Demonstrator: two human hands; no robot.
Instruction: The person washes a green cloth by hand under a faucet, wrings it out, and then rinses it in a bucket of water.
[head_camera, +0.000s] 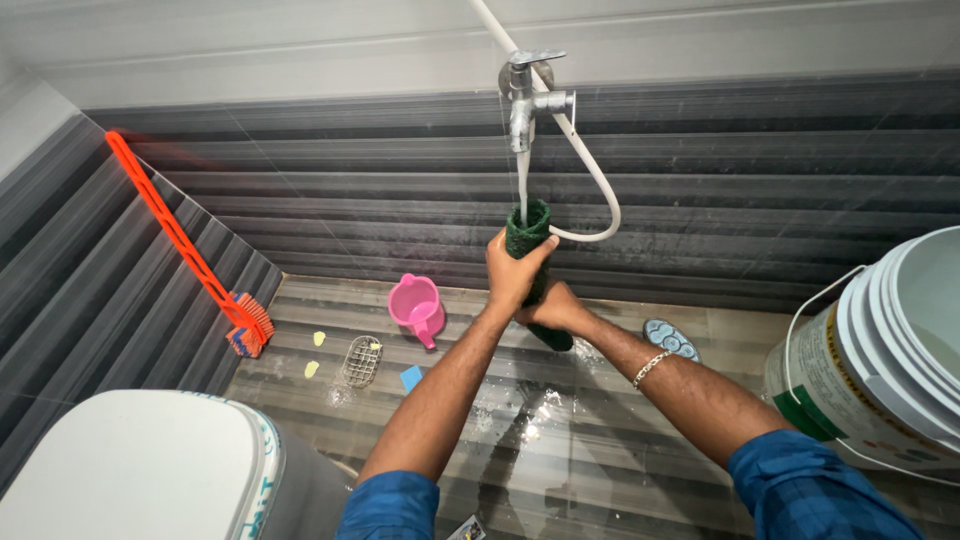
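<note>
Under a running wall tap (527, 95), both hands are gripping a green scrub pad (528, 232) in the water: left hand (514, 275) closed round its top, right hand (556, 310) closed round its lower end. A pink mug (417, 308) is sitting on the wet floor (560, 420).

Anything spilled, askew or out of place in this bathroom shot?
Water is splashed over the floor below the running tap, where both hands hold a green scrubber. Small bits lie loose on the tiles: yellow pieces, a blue piece, a wire soap rack and a pink mug. Nothing looks broken.
</note>
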